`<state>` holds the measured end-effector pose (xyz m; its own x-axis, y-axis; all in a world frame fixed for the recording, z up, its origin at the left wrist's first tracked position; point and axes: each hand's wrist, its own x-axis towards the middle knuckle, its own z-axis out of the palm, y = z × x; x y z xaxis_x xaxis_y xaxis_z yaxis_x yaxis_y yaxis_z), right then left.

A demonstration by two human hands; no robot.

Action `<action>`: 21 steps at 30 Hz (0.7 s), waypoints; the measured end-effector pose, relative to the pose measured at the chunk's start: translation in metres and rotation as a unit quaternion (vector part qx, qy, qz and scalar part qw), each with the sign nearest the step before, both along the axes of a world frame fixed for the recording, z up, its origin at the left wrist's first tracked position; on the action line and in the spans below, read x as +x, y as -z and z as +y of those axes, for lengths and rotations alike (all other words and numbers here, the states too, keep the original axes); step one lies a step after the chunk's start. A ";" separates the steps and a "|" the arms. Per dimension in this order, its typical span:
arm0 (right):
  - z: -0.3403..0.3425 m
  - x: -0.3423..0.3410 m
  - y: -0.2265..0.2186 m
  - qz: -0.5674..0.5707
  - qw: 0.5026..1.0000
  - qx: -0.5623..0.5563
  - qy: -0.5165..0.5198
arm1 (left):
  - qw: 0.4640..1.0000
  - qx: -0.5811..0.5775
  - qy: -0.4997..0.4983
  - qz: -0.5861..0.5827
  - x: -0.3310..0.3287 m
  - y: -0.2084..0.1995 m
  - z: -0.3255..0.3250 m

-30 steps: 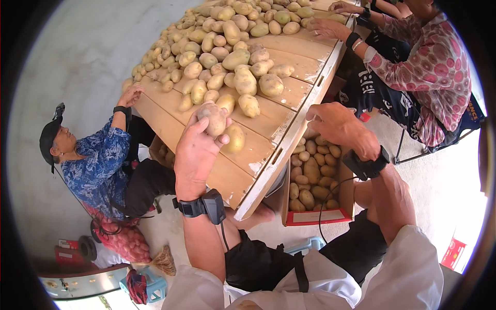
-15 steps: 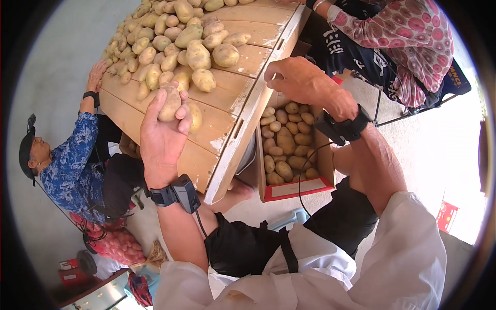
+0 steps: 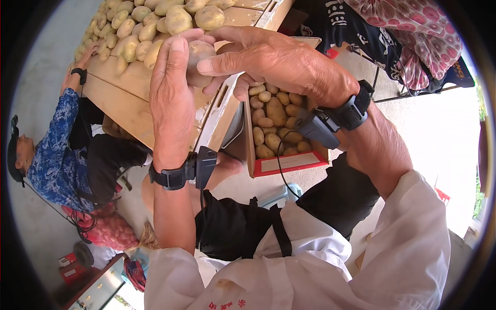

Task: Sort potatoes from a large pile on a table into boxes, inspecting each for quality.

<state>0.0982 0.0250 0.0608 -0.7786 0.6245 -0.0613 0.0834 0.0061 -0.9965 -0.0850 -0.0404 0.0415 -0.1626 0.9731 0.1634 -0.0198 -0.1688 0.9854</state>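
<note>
A potato sits between my two hands above the near end of the slatted wooden table. My left hand is closed round its left side, thumb upright against it. From the right, my right hand reaches over with curled fingers, and its thumb presses on the potato; some of its fingertips are hidden. Beyond my hands lies a heap of potatoes on the boards. Below my right wrist, a cardboard box with a red front edge holds several more potatoes.
At the left a co-worker in a blue patterned shirt has a hand at the heap. Another person's pink patterned clothing shows at the upper right. A red net sack lies on the floor at lower left. Cables hang from my wrist devices.
My right hand has swung left from above the box to the potato in my left hand. The view has shifted, with the heap now higher in the picture.
</note>
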 end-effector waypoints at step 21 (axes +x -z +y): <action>0.039 0.038 0.003 -0.157 0.973 0.167 0.016 | 0.993 0.039 -0.033 -0.103 -0.065 -0.003 0.013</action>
<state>0.1357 0.0638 0.0574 -0.7345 0.6735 -0.0828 0.3892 0.3181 -0.8645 -0.1503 -0.0273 0.0445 -0.2635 0.9450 0.1939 -0.2055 -0.2514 0.9458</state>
